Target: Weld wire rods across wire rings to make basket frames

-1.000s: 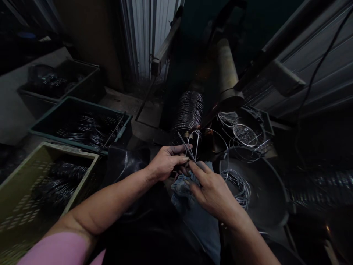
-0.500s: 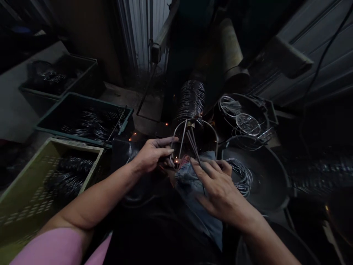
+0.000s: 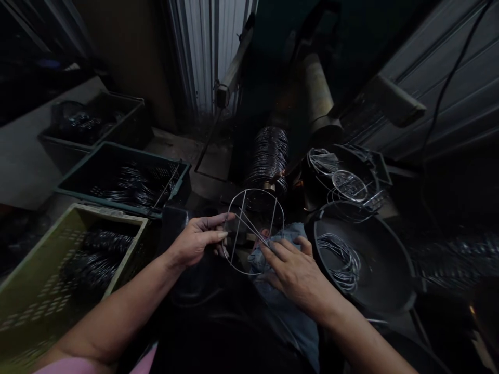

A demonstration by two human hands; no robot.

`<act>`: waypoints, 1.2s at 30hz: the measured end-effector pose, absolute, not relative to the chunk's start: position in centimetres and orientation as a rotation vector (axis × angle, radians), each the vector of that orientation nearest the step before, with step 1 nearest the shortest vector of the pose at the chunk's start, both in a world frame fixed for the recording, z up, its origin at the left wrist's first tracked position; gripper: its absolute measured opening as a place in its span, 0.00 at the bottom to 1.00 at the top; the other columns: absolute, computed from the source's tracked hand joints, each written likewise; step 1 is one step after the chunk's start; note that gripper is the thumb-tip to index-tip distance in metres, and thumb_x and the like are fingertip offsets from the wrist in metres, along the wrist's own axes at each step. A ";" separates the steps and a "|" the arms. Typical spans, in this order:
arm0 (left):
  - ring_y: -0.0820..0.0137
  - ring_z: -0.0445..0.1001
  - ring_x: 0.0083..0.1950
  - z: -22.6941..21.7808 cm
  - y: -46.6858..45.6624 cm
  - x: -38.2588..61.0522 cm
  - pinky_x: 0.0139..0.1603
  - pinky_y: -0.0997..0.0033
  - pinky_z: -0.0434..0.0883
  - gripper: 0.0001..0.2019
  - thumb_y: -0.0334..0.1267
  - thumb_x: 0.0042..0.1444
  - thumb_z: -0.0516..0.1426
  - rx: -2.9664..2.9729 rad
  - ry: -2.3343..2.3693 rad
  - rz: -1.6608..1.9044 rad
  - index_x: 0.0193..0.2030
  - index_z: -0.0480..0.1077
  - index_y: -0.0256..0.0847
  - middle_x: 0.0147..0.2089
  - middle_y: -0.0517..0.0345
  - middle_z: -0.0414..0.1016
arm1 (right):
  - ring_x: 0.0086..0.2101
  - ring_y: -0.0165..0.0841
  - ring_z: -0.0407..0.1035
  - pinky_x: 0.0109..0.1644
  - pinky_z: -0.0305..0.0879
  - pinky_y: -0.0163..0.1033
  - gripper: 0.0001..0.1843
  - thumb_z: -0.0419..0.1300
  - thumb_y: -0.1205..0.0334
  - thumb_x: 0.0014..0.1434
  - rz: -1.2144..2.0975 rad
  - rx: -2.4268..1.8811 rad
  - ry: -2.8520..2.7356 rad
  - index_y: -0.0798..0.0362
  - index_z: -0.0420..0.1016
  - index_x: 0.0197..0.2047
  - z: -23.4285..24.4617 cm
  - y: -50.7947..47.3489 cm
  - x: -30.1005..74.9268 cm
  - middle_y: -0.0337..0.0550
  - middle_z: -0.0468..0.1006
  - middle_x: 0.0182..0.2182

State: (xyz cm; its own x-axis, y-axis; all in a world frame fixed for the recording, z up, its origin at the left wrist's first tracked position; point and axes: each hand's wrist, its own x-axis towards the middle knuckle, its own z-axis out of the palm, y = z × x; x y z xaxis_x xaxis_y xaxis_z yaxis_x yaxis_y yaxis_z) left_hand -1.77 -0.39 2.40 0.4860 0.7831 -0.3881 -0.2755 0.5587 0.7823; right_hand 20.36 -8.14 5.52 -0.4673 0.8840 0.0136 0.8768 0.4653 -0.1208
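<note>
My left hand [image 3: 198, 239] pinches the left edge of a round wire ring [image 3: 238, 228] with thin straight bars across it, tilted up towards me. Between the fingers of my right hand [image 3: 292, 262] are a few thin metal rods [image 3: 252, 227], their far ends slanting up and left in front of the ring. Part of the rods is hidden by that hand, which rests over a blue cloth [image 3: 292, 317]. Just beyond the ring is a brass-coloured machine tip [image 3: 268, 185].
A tall stack of wire rings [image 3: 268, 156] stands behind the machine tip. On the left are a yellow crate [image 3: 23, 259], a green crate [image 3: 81, 169] and a grey bin [image 3: 62, 143] with metal parts. At right, a dark basin [image 3: 382, 259] holds coiled wire hoops [image 3: 343, 262], near finished-looking wire pieces [image 3: 349, 186].
The ring has come back towards me, away from the machine tip, and shows more fully. Orange sparks near the ring are gone. My right hand has shifted slightly left with the rods.
</note>
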 end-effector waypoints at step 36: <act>0.72 0.71 0.21 4.0 3.0 0.9 0.21 0.74 0.65 0.23 0.30 0.47 0.59 0.696 0.790 0.754 0.52 0.68 0.37 0.26 0.55 0.73 | 0.42 0.41 0.65 0.43 0.55 0.47 0.25 0.58 0.58 0.56 0.107 -1.438 -2.822 0.57 0.62 0.55 9.5 -2.9 24.1 0.51 0.73 0.42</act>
